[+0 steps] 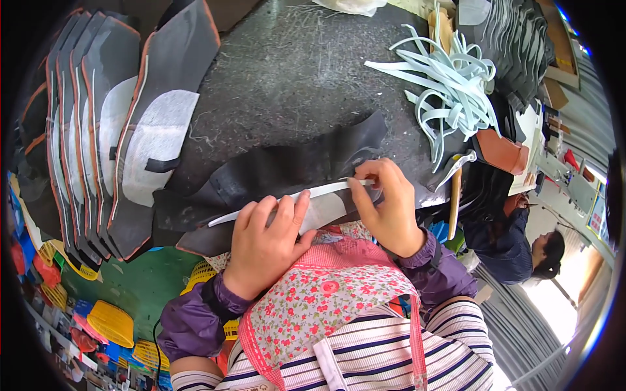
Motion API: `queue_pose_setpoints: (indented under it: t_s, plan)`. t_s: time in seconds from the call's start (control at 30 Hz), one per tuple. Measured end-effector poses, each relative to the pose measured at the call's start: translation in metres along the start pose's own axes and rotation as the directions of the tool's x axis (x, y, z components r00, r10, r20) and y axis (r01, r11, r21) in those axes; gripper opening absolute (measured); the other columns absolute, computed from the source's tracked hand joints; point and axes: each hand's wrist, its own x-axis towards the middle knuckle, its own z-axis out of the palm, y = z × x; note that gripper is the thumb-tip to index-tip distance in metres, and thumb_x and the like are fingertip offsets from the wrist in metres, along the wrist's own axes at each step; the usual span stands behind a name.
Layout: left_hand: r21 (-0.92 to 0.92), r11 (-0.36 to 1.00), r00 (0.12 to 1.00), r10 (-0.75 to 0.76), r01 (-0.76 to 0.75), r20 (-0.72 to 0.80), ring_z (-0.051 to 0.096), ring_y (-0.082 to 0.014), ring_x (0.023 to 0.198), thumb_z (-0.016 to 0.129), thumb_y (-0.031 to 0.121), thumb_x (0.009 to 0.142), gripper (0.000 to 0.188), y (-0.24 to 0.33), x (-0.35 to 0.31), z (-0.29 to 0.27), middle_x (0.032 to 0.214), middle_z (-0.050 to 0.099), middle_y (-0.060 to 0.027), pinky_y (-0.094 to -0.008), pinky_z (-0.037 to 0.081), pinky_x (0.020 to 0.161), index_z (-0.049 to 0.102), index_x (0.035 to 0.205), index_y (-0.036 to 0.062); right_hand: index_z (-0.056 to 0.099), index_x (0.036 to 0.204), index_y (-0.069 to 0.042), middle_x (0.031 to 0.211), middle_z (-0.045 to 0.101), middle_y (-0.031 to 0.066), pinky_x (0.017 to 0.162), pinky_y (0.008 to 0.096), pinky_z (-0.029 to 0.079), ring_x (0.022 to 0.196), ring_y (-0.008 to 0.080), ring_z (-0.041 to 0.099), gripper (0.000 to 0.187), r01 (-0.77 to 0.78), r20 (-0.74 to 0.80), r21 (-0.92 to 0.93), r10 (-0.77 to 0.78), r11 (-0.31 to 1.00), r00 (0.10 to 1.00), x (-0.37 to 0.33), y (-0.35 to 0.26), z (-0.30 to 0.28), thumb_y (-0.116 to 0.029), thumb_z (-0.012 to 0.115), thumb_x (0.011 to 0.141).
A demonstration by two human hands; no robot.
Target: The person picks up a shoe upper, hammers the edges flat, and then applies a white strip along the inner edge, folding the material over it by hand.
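A narrow white strip (324,189) runs along the near edge of a black, leather-like piece (280,166) on the dark work table (293,72). My left hand (264,241) lies over the strip's left part, fingers stretched and slightly apart, pressing it down. At the strip's right end, my right hand (394,208) pinches it between thumb and fingers. Below the strip, a light grey backing patch (324,212) shows on the folded-up near side of the piece. My left fingers cover a middle stretch of the strip.
Black pieces (156,124) with grey patches and orange edges are stacked at left. Pale blue strips (456,91) lie tangled at far right, near another dark stack (505,42). A wooden-handled hammer (454,202) rests at the right edge. Beyond it sits a person (515,244) in dark clothing.
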Motion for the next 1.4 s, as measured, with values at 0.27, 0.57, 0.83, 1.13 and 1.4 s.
queue_pose_setpoints:
  t_s: [0.27, 0.57, 0.83, 1.13, 1.4]
  plan:
    - [0.181, 0.983, 0.999, 0.012, -0.021, 0.048, 0.048, -0.0228, 0.100, 0.071, 0.034, 0.077, 0.060, 0.009, 0.004, 0.003, 0.103, 0.049, -0.0036, -0.0391, 0.042, 0.086, 0.061, 0.134, 0.0221, 0.058, 0.093, -0.001, 0.082, 0.059, 0.0100, 0.064, 0.0322, 0.048, 0.071, 0.0230, 0.060, 0.022, -0.065, 0.065, 0.088, 0.060, 0.994, 0.996, 0.001, 0.001, -0.012, -0.004, 0.075, 0.080]
    - [0.203, 0.979, 0.999, 0.025, -0.033, 0.040, 0.048, -0.0239, 0.101, 0.071, 0.036, 0.078, 0.059, 0.007, -0.002, 0.004, 0.105, 0.049, -0.0036, -0.0399, 0.042, 0.088, 0.060, 0.134, 0.0222, 0.062, 0.091, -0.001, 0.082, 0.060, 0.0104, 0.067, 0.0325, 0.048, 0.076, 0.0247, 0.062, 0.017, 0.133, 0.247, -0.138, -0.096, 0.981, 0.964, 0.005, 0.002, -0.023, -0.003, 0.075, 0.080]
    - [0.271, 0.962, 0.998, 0.005, -0.021, 0.061, 0.047, -0.0252, 0.102, 0.070, 0.037, 0.079, 0.056, 0.013, -0.001, 0.002, 0.107, 0.049, -0.0040, -0.0407, 0.043, 0.088, 0.062, 0.132, 0.0220, 0.064, 0.092, 0.000, 0.081, 0.061, 0.0106, 0.061, 0.0307, 0.049, 0.068, 0.0231, 0.061, 0.012, -0.085, 0.181, 0.158, 0.056, 0.984, 0.982, 0.013, 0.007, -0.022, -0.001, 0.071, 0.082]
    - [0.082, 0.990, 0.993, 0.115, -0.113, -0.019, 0.059, -0.0324, 0.102, 0.068, 0.024, 0.083, 0.031, 0.007, -0.012, -0.008, 0.104, 0.057, -0.0115, -0.0450, 0.051, 0.086, 0.067, 0.105, 0.0024, 0.057, 0.079, -0.001, 0.071, 0.056, 0.0063, 0.054, 0.0270, 0.045, 0.059, 0.0145, 0.055, 0.021, -0.178, 0.145, 0.093, 0.164, 0.980, 0.976, 0.022, 0.010, -0.014, -0.003, 0.077, 0.078]
    - [0.073, 0.994, 0.991, 0.078, -0.087, 0.110, 0.061, -0.0364, 0.103, 0.066, 0.030, 0.085, 0.034, 0.020, -0.016, -0.007, 0.116, 0.060, -0.0192, -0.0477, 0.052, 0.089, 0.065, 0.087, -0.0042, 0.056, 0.076, -0.001, 0.065, 0.051, 0.0050, 0.051, 0.0286, 0.040, 0.056, 0.0124, 0.047, 0.025, -0.182, 0.179, 0.089, 0.164, 0.979, 0.970, 0.031, 0.021, -0.018, -0.003, 0.081, 0.074]
